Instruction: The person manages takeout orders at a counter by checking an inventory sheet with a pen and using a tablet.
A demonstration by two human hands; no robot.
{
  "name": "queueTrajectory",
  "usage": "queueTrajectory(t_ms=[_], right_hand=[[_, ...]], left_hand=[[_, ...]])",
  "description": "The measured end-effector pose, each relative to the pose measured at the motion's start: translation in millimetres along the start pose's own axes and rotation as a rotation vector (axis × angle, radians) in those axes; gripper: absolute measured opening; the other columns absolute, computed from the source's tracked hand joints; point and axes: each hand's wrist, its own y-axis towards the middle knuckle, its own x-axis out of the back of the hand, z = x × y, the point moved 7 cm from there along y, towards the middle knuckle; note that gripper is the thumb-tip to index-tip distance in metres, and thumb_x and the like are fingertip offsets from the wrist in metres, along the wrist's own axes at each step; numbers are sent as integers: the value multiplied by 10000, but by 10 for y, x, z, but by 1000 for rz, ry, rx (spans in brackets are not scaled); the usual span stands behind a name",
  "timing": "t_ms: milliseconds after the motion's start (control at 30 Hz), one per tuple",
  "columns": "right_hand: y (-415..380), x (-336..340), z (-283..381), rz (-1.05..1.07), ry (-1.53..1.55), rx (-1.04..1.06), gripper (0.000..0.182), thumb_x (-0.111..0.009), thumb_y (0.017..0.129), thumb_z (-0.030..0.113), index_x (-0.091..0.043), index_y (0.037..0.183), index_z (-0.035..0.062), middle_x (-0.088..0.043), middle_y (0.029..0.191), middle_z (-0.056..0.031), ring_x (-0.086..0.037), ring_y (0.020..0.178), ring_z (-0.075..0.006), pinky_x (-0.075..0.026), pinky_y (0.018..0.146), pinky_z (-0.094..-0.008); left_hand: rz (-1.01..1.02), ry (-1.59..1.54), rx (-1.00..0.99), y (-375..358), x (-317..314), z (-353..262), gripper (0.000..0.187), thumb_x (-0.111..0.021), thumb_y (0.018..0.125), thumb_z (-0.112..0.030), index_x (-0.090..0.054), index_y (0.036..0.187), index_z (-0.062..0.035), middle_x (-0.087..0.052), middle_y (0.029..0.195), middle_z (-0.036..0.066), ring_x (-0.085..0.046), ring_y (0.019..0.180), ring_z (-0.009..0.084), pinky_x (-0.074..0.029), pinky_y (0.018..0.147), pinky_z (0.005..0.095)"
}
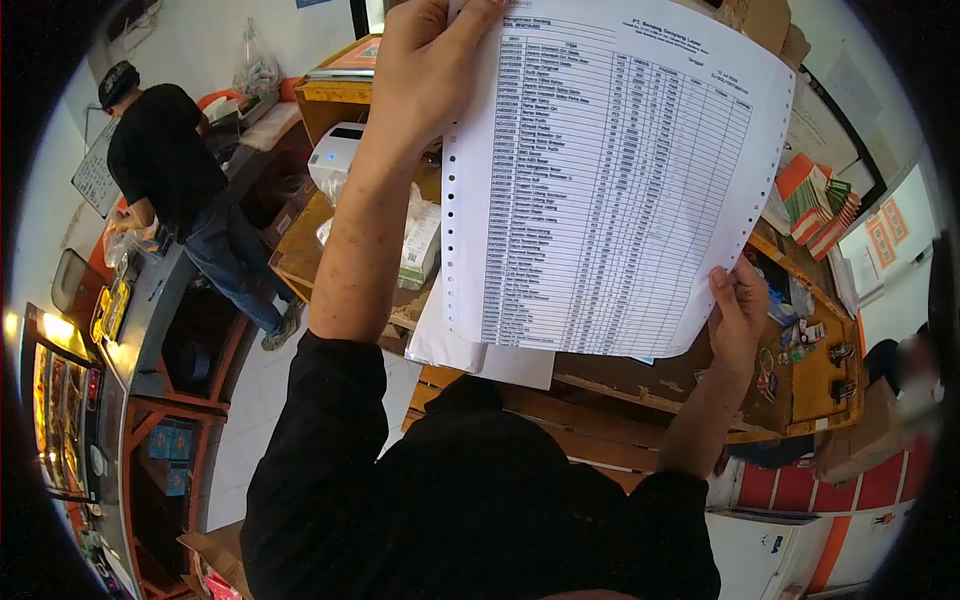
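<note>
A large white printed sheet [610, 200] with rows of text, a table grid and punched holes down both sides is held up in front of me. My left hand [440, 55] grips its upper left edge, fingers closed. Lower on the right, my right hand [738, 305] pinches the sheet's lower right edge between thumb and fingers. Behind the sheet, a wooden desk [640, 385] is partly hidden, with white papers [445, 335] at its left part.
A white printer [337, 152] stands on a wooden shelf to the left. Further left, a person [175, 165] in black works at a long grey counter [165, 320]. Beside the desk at right are stacked booklets [820, 210] and a cardboard box [862, 435].
</note>
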Motion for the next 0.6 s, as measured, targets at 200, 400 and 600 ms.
queueTrajectory(t_ms=[200,400,600], right_hand=[[40,7,35,8,-31,25,272,-590,895,127,-592,1091,-62,-628,942,-66,-542,850,-93,-409,770,-248],[78,85,-56,19,-31,8,295,-593,892,132,-585,1111,-66,-629,953,-72,-551,864,-105,-408,783,-249],[120,124,-105,19,-23,9,297,-594,895,142,-585,1106,-67,-623,975,-80,-548,878,-107,-407,793,-249]], left_hand=[[-20,0,34,46,-9,89,281,-511,958,-187,-623,928,69,-647,797,60,-583,671,91,-457,572,216],[-28,-29,88,41,-93,64,281,-515,956,-193,-622,929,65,-642,783,56,-580,653,89,-451,556,209],[-25,-69,60,86,-120,163,284,-514,957,-197,-619,924,64,-637,781,54,-578,659,91,-449,564,206]])
